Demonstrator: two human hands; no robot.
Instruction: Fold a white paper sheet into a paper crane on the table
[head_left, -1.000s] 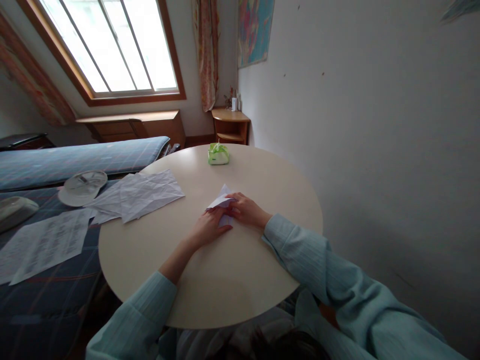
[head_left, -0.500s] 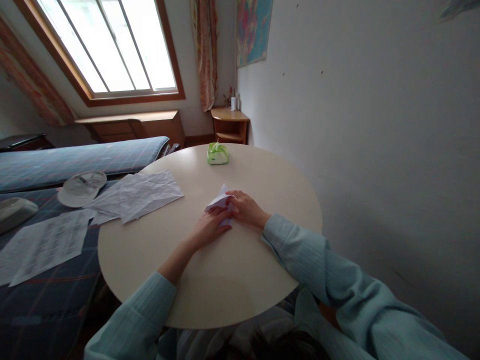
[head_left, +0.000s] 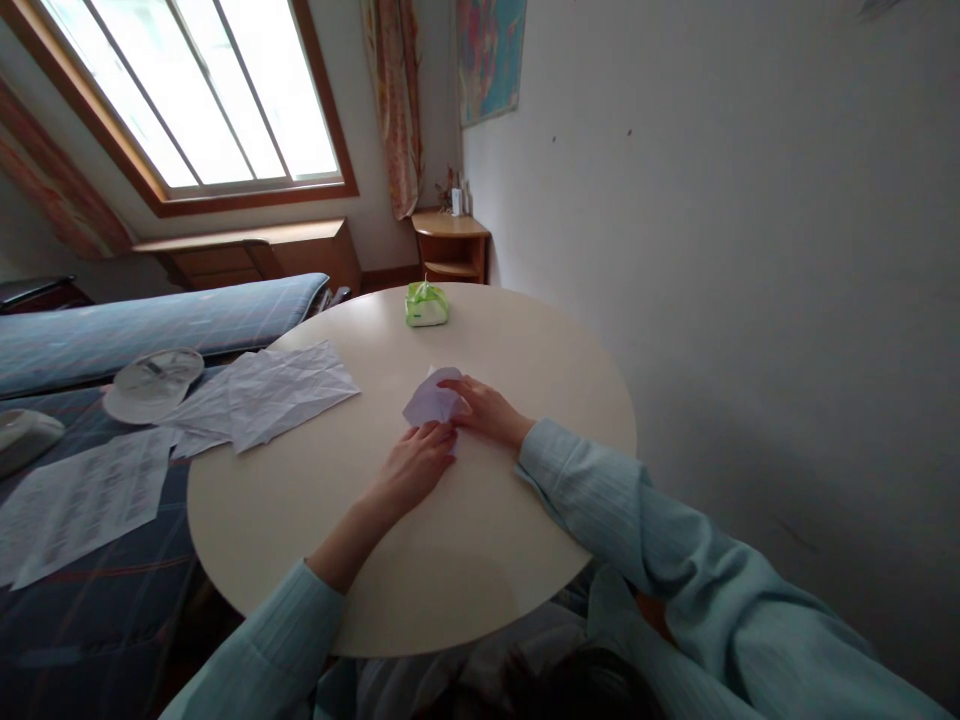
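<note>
A small folded white paper [head_left: 429, 399] lies near the middle of the round cream table [head_left: 465, 560]. My left hand [head_left: 412, 464] rests flat on the near edge of the paper, its fingers stretched out and pressing down. My right hand [head_left: 486, 408] lies on the paper's right side, fingers together and pressing on the fold. Both sleeves are pale blue.
Creased white sheets [head_left: 289, 388] hang over the table's left edge. A green tissue pack [head_left: 426, 304] sits at the far side. Left of the table is a blue bed with printed papers [head_left: 75, 500] and a white cap [head_left: 152, 382]. A wall stands close on the right.
The raised flap of the paper has been pressed down flatter. My left hand slid a little toward me, and the view shifted slightly right.
</note>
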